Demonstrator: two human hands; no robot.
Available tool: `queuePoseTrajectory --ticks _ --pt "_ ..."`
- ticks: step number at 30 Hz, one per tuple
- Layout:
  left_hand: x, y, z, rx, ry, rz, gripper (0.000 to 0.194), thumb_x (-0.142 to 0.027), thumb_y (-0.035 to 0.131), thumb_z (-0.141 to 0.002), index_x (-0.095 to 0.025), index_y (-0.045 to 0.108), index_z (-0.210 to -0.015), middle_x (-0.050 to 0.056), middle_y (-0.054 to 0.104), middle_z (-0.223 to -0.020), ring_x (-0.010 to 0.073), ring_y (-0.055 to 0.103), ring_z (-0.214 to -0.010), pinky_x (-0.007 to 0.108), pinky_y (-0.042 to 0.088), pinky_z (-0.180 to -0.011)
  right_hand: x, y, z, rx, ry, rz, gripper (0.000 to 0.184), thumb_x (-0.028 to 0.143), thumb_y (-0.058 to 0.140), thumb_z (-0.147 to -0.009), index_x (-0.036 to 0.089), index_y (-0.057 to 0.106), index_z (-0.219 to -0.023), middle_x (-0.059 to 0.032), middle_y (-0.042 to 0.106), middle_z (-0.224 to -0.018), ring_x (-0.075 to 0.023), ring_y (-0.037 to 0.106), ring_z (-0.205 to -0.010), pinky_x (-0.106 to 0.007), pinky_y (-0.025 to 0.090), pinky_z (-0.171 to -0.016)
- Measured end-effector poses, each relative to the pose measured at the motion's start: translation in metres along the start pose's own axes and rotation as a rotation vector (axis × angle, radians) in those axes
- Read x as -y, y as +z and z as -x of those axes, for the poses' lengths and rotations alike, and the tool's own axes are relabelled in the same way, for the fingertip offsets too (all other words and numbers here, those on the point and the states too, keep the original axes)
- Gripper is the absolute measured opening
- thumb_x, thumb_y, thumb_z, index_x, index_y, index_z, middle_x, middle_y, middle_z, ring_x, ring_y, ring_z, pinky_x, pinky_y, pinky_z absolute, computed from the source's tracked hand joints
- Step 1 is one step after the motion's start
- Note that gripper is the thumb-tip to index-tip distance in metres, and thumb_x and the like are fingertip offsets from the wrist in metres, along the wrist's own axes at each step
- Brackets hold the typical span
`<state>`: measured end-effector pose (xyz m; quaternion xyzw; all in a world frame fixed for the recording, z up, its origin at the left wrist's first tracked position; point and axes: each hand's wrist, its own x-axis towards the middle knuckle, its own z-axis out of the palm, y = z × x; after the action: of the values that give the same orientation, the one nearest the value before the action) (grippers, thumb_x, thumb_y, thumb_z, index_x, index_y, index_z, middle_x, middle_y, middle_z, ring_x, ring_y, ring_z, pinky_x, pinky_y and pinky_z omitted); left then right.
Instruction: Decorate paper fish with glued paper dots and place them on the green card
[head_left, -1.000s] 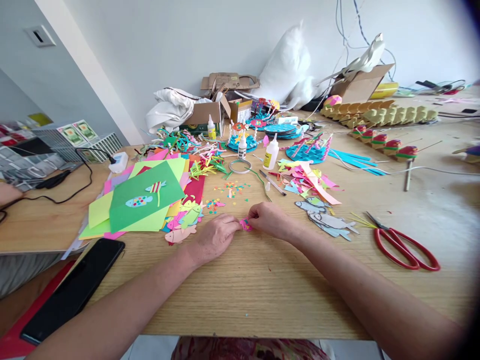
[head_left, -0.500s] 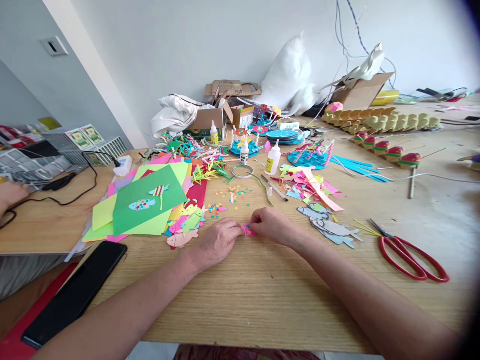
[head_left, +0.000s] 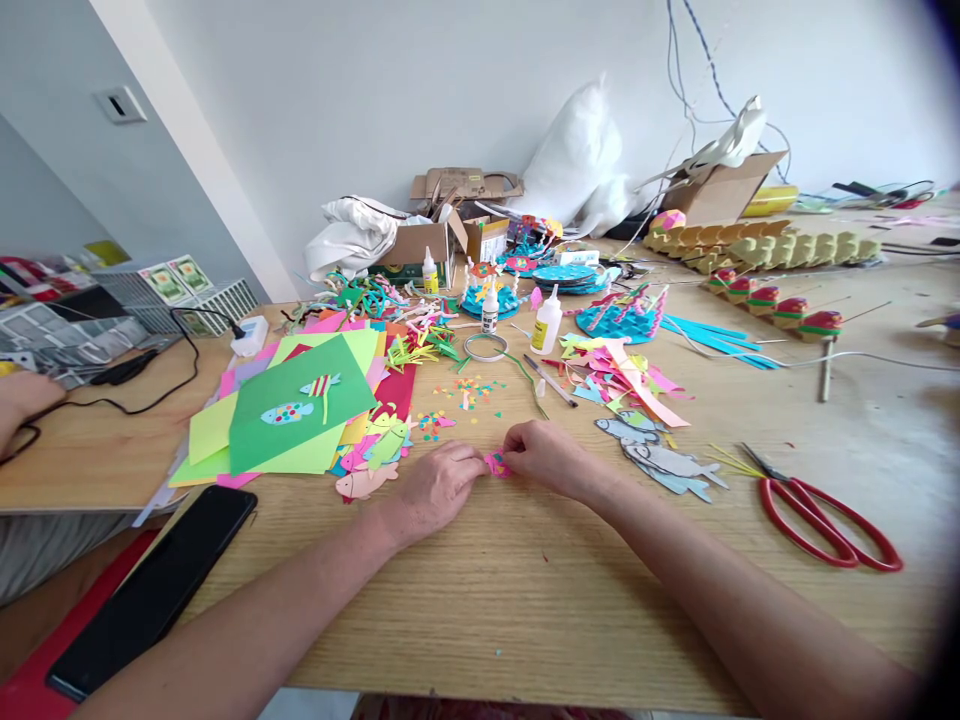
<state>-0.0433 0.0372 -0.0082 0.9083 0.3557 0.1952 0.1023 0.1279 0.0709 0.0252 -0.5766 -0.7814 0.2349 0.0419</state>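
Note:
A small pink paper cutout point(head_left: 496, 464) with coloured dots on it lies on the table between my hands. At its left end, my left hand point(head_left: 444, 482) holds it with fingers pressed together. My right hand point(head_left: 546, 458) pinches at its right side, its fingertips partly hidden. Just beyond are scattered paper dots point(head_left: 466, 390) and another small heap of dots point(head_left: 433, 425). Paper fish point(head_left: 384, 445) in pink, green and peach overlap to the left of my left hand. Grey-blue paper fish point(head_left: 667, 458) lie right of my right hand.
Red-handled scissors point(head_left: 829, 525) lie at right, a black phone point(head_left: 161, 590) at left. Coloured paper sheets point(head_left: 255, 445) are stacked left. Glue bottles point(head_left: 547, 322), a tape roll point(head_left: 486, 347) and paper scraps point(head_left: 619, 365) stand or lie beyond. Another person's hand point(head_left: 26, 400) is at far left.
The whole view has shifted slightly. My hands stay at the pink cutout with almost no visible movement. The other person's hand at far left has moved a little into view.

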Motion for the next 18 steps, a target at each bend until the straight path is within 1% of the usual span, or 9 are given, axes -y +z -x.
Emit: queuePoseTrajectory --ticks 3,6,8,9,11,14,16,18 --pt "-0.001 -0.003 0.0 -0.039 -0.012 0.033 0.032 -0.003 0.037 -0.077 -0.02 0.057 -0.095 0.003 0.059 -0.089 0.0136 0.053 -0.085 0.025 0.043 -0.077 -0.004 -0.001 -0.002 -0.024 -0.008 -0.049 0.018 0.017 0.045 -0.061 0.016 0.062 -0.064 -0.0022 0.063 -0.063 -0.0102 0.05 -0.055 -0.019 0.03 -0.046" --pt "0.009 -0.018 -0.009 -0.139 -0.059 0.068 0.026 -0.006 0.04 -0.078 -0.019 0.058 -0.091 0.002 0.06 -0.09 0.0122 0.054 -0.085 0.022 0.042 -0.076 -0.01 -0.004 -0.003 -0.053 -0.027 -0.083 0.015 0.017 0.045 -0.06 0.017 0.06 -0.06 -0.001 0.061 -0.058 -0.0097 0.048 -0.051 -0.02 0.029 -0.044" --pt "0.027 -0.033 -0.022 -0.198 -0.19 0.019 0.019 -0.011 0.043 -0.077 -0.018 0.059 -0.086 0.002 0.061 -0.086 0.0117 0.055 -0.079 0.021 0.042 -0.071 -0.012 -0.005 -0.002 -0.08 -0.048 -0.107 0.015 0.018 0.045 -0.061 0.017 0.059 -0.059 -0.0004 0.06 -0.057 -0.0096 0.048 -0.05 -0.02 0.029 -0.044" --pt "0.038 -0.039 -0.029 -0.186 -0.275 -0.031 0.017 -0.011 0.045 -0.076 -0.018 0.059 -0.084 0.001 0.061 -0.083 0.0114 0.056 -0.074 0.021 0.042 -0.067 -0.013 -0.005 -0.002 -0.09 -0.057 -0.124 0.014 0.018 0.045 -0.061 0.017 0.059 -0.059 -0.0003 0.06 -0.057 -0.0096 0.048 -0.05 -0.02 0.029 -0.044" --pt "0.062 -0.05 -0.045 -0.046 -0.42 -0.13 0.019 -0.01 0.046 -0.073 -0.018 0.059 -0.084 0.0 0.061 -0.077 0.0118 0.055 -0.069 0.021 0.041 -0.062 -0.012 -0.006 0.001 -0.103 -0.068 -0.164 0.015 0.019 0.044 -0.062 0.017 0.059 -0.059 0.0 0.059 -0.055 -0.0095 0.047 -0.049 -0.02 0.03 -0.043" --pt "0.092 -0.053 -0.064 0.026 -0.451 -0.16 0.018 -0.008 0.049 -0.067 -0.015 0.061 -0.079 0.001 0.06 -0.068 0.0133 0.054 -0.064 0.021 0.039 -0.059 -0.011 -0.007 0.004 -0.117 -0.063 -0.194 0.017 0.019 0.043 -0.064 0.017 0.059 -0.06 0.0002 0.058 -0.055 -0.0096 0.048 -0.049 -0.02 0.03 -0.044" --pt "0.106 -0.051 -0.072 0.066 -0.439 -0.166 0.019 -0.008 0.049 -0.066 -0.015 0.061 -0.079 0.001 0.059 -0.067 0.0135 0.053 -0.063 0.021 0.038 -0.057 -0.012 -0.009 0.006 -0.131 -0.049 -0.19 0.017 0.019 0.043 -0.064 0.017 0.059 -0.061 0.0001 0.058 -0.055 -0.0098 0.048 -0.05 -0.02 0.031 -0.044" --pt "0.114 -0.047 -0.077 0.119 -0.411 -0.157 0.02 -0.007 0.05 -0.065 -0.015 0.061 -0.079 0.0 0.059 -0.068 0.013 0.053 -0.063 0.021 0.036 -0.055 -0.014 -0.011 0.006 -0.142 -0.035 -0.178 0.016 0.02 0.044 -0.065 0.017 0.059 -0.062 0.0002 0.059 -0.057 -0.0098 0.049 -0.051 -0.02 0.031 -0.045"
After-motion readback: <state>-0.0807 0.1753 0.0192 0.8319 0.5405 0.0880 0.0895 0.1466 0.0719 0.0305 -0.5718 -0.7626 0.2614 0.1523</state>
